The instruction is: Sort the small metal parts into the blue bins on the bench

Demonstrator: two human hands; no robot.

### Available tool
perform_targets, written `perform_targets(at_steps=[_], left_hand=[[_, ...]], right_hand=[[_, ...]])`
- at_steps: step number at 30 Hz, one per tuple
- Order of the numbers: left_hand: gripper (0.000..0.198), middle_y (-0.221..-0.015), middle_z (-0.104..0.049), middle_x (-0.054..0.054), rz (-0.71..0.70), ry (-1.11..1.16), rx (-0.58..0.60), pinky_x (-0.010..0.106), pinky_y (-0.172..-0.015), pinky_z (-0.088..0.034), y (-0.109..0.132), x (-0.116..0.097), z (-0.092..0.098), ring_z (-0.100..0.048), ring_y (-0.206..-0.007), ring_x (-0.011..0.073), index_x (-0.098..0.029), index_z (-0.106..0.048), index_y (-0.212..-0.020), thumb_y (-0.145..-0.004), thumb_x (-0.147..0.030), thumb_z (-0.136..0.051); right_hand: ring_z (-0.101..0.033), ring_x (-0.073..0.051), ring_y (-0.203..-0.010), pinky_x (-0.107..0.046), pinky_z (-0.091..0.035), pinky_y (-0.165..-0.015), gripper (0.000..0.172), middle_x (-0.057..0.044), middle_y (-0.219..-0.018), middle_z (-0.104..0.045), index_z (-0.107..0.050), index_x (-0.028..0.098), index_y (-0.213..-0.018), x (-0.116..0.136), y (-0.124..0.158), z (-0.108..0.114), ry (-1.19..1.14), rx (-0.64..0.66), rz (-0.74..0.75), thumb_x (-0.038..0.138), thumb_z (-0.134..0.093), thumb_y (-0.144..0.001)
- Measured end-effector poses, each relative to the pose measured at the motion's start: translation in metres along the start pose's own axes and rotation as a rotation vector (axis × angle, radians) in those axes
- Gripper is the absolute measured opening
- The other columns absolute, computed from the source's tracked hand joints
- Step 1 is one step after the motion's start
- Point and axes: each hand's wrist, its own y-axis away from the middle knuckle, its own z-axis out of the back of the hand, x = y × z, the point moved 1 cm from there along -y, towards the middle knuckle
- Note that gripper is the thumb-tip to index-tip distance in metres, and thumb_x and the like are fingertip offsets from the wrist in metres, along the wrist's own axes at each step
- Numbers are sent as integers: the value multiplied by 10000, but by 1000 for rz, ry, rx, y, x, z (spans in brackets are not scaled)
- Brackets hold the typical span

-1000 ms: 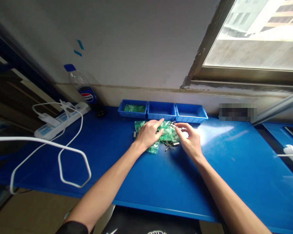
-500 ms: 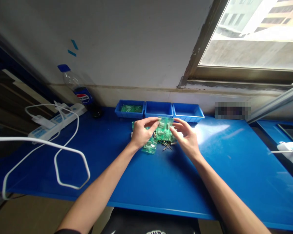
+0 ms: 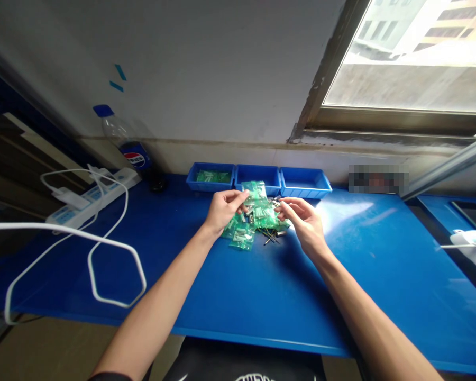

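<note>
My left hand (image 3: 227, 211) pinches a small green clear plastic bag (image 3: 254, 191) by its left edge, thumb against fingers. The bag is raised in front of the middle blue bin, and pale pieces show dimly inside. My right hand (image 3: 306, 222) is to the right of the bag, apart from it. Its fingers are curled, with thumb and index tips close together. What they hold, if anything, is too small to make out. Beneath both hands lie more green bags (image 3: 241, 236) with pale tube-like parts, and a heap of thin dark metal pins (image 3: 268, 236).
Three blue bins stand along the wall: the left bin (image 3: 189, 183) contains green bags, beside the middle bin (image 3: 257, 170) and right bin (image 3: 327, 186). A cola bottle (image 3: 135, 154), a power strip (image 3: 121, 181) and a looping white cable (image 3: 137, 259) occupy the table's left side.
My right hand has let go of the green bag and drawn slightly down from it. My left hand has moved the bag a little left and up.
</note>
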Motion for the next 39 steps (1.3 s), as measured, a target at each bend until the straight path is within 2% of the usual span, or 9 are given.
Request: perform_targets(at_steps=[4, 8, 12, 16, 21, 27, 32, 35, 39], left_hand=[[313, -830, -785, 57, 120, 393, -293, 157, -603, -518, -15, 6, 16, -716, -697, 93, -137, -738, -834, -803, -415, -878], [293, -977, -804, 101, 189, 495, -309, 173, -710, -567, -16, 3, 22, -759, -832, 111, -125, -757, -934, -883, -408, -813], [340, -894, -804, 106, -43, -1, -176, 280, -749, -585, -2, 1, 12, -758, -807, 192, -155, -815, -905, -869, -492, -790], [381, -1179, -800, 91, -407, -622, 156, 457, -1048, -538, 12, 2, -4, -698, -1136, 316, -235, -820, -1143, -817, -430, -840], [650, -1311, -754, 99, -511, -875, 326, 539, -1069, -524, 17, 10, -11, -591, -1274, 362, -236, -717, -1368, -758, -381, -891], [265, -1220, -785, 101, -551, -787, 275, 502, -1102, -509, 14, 15, -12, -663, -1213, 298, -236, -809, -1172, -982, -342, -657], [240, -1140, -798, 82, -494, -521, -1, 403, -1043, -546, 14, 5, -11, -710, -1110, 260, -258, -842, -1080, -987, -384, -661], [277, -1062, -812, 75, -355, -298, -75, 339, -915, -587, 15, 0, -11, -750, -976, 240, -235, -846, -1037, -949, -457, -707], [345, -848, -800, 61, -165, -137, 36, 276, -602, -549, 15, 2, -14, -709, -662, 184, -195, -839, -985, -900, -515, -747]], right_hand=[[-674, -177, -700, -352, -583, -717, 320, -37, -861, -783, -745, 238, -999, 0, -1, 0, 36, -24, 5, 535, -780, -884], [-664, -174, -693, -345, -575, -701, 299, -38, -866, -777, -742, 236, -991, -2, -1, 2, 30, -14, 21, 518, -773, -897], [-680, -189, -707, -351, -580, -693, 288, -43, -858, -778, -745, 239, -988, -1, -1, 5, 97, -69, 56, 512, -769, -899], [-682, -194, -691, -345, -572, -678, 291, -48, -824, -775, -741, 228, -952, 2, -2, 7, 157, -127, 82, 512, -766, -897], [-664, -179, -683, -320, -541, -661, 289, -53, -843, -783, -740, 213, -971, 0, -2, 9, 162, -125, 84, 498, -743, -919], [-661, -181, -680, -324, -544, -652, 295, -56, -849, -786, -743, 217, -967, 0, -3, 8, 172, -120, 88, 508, -733, -919], [-721, -211, -761, -371, -603, -736, 310, -63, -896, -791, -746, 226, -1000, -1, -1, 8, 207, -119, 95, 518, -760, -896], [-748, -231, -868, -390, -619, -793, 374, -72, -1011, -798, -749, 243, -1134, -2, 1, 5, 222, -50, 93, 510, -789, -875], [-750, -223, -794, -387, -631, -757, 444, -50, -939, -805, -746, 255, -1164, -3, 2, -2, 85, 71, -12, 519, -839, -820]])
